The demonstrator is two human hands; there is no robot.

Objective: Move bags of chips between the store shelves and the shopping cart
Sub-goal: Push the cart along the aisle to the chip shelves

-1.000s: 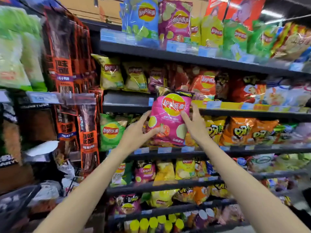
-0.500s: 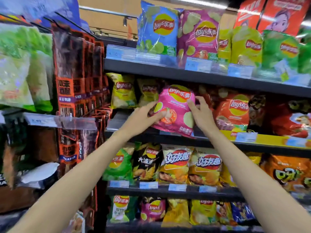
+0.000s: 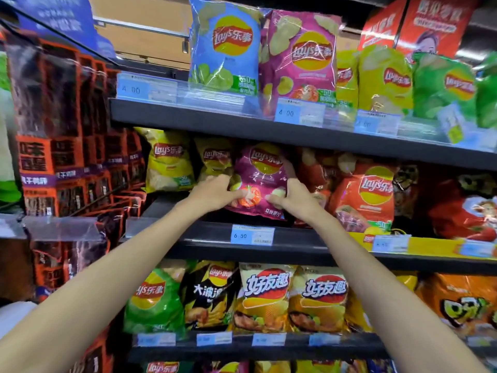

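Pink chip bag (image 3: 262, 181) upright on the middle shelf (image 3: 295, 244), between a yellow bag (image 3: 169, 160) at left and an orange-red bag (image 3: 368, 200) at right, above the 6.50 price tag (image 3: 252, 235). Left hand (image 3: 215, 193) gripping the bag's left edge with curled fingers; right hand (image 3: 294, 196) gripping its right edge, thumb on the front face. Both forearms extended up toward the shelf.

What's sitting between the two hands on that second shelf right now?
In the head view, the pink chip bag fills the stretch between the left hand and right hand; each grips one side of it, above the shelf edge.
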